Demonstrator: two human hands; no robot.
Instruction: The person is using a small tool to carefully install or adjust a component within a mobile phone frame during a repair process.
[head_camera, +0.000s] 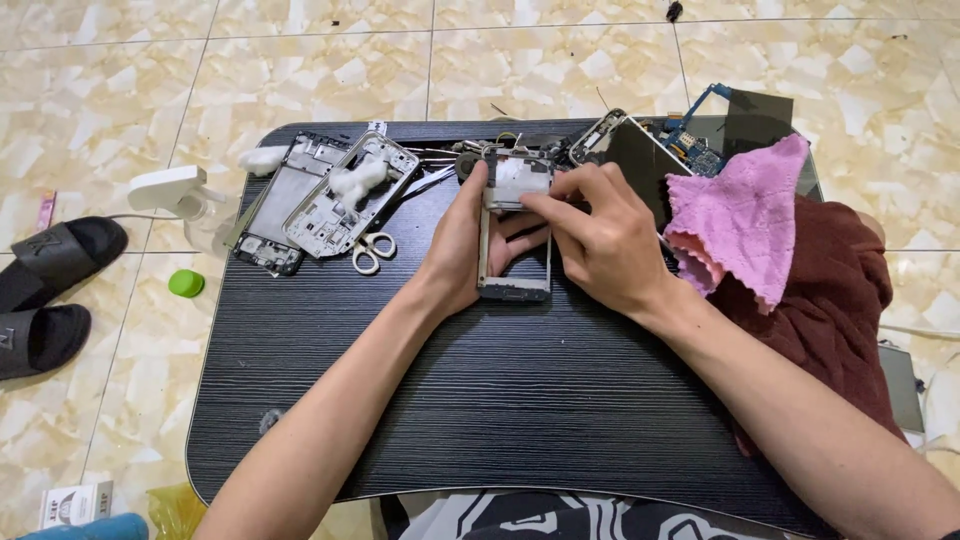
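Note:
My left hand (462, 245) grips the left edge of a bare phone frame (513, 180) and holds it upright over the black table (450, 390). My right hand (595, 235) pinches the frame's upper part from the right, thumb and forefinger on its inner face. The frame's lower end (513, 290) rests near the tabletop between both hands.
Two more phone frames (345, 195) with white cotton wads lie at the back left, small scissors (372, 252) beside them. A pink cloth (740, 225) over a maroon cloth (830, 300) covers the right side. Circuit boards (690, 145) sit behind. Sandals (50, 290), a green cap (186, 283) on the floor.

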